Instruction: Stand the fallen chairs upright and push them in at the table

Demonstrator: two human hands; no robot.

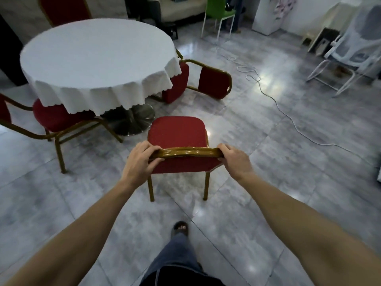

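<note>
The left hand (142,162) and the right hand (235,159) both hold the gold top rail of a red chair (177,135). Each hand is curled tight around one end of the rail, fingers over the top and thumb under it. This chair stands upright on its legs on the shiny grey floor (268,182). Its seat faces the round worktop (97,56), but the chair is not under it. There is bare floor between the seat and the worktop's silver foot (136,120).

A white cloth (99,96) with a wavy edge covers the worktop and hangs down its sides.

On the left, a second red chair (53,118) stands upright with its seat partly under the cloth. On the far right side of the worktop, a third red chair (214,81) lies tipped over on the floor, with its seat up on edge just under the cloth. Behind the worktop, the red back of a fourth chair (64,9) shows.

A white cable (288,116) runs across the floor to the right. A green chair (220,11) stands far back. At the bottom, a leg in blue jeans (175,256) steps forward in a sandal (180,228).
</note>
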